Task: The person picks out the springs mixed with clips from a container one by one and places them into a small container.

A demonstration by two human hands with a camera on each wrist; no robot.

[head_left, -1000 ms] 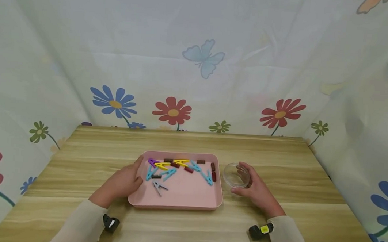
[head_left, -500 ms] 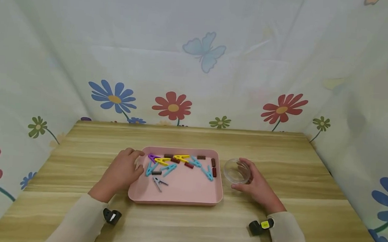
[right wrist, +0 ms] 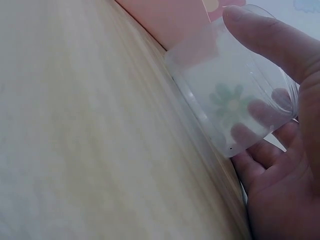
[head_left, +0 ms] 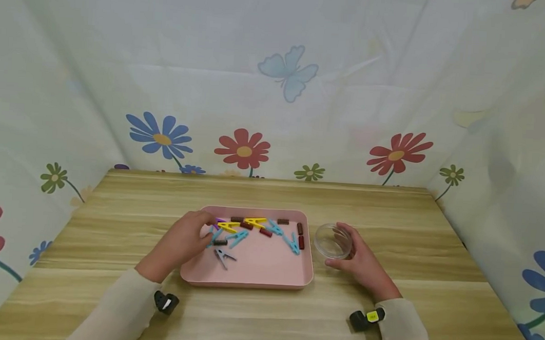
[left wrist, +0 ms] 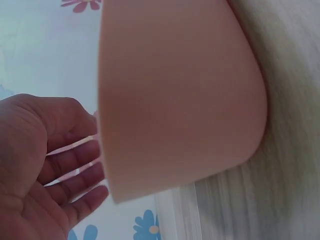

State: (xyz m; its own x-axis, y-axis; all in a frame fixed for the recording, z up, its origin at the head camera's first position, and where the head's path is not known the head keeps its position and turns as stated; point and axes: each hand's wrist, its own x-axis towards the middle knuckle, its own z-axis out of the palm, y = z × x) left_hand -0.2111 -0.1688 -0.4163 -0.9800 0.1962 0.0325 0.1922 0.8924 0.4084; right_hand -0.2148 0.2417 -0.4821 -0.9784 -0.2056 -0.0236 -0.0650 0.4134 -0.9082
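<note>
My left hand [head_left: 183,242] reaches over the left rim of the pink tray [head_left: 262,269], its thumb and fingers apart. Close to its fingertips lie a purple clip [head_left: 219,222] and a light-blue clip [head_left: 215,236], both partly covered. In the left wrist view the tray wall hides the fingertips. Nearby in the tray are yellow clips [head_left: 227,227], a grey clip [head_left: 224,257] and a dark coil spring [head_left: 220,242]. At the tray's right, my right hand [head_left: 364,264] holds a clear round jar [right wrist: 225,95] between thumb and fingers; the jar stands on the table.
Further light-blue clips [head_left: 292,243] and reddish springs [head_left: 265,233] lie across the tray's back and right side. Wood-patterned table [head_left: 264,323] surrounds the tray. Flowered curtains [head_left: 203,84] stand behind and on both sides.
My left hand has let go of the tray's left rim and moved right over the tray, by the purple and light-blue clips. The right hand keeps holding the jar in place.
</note>
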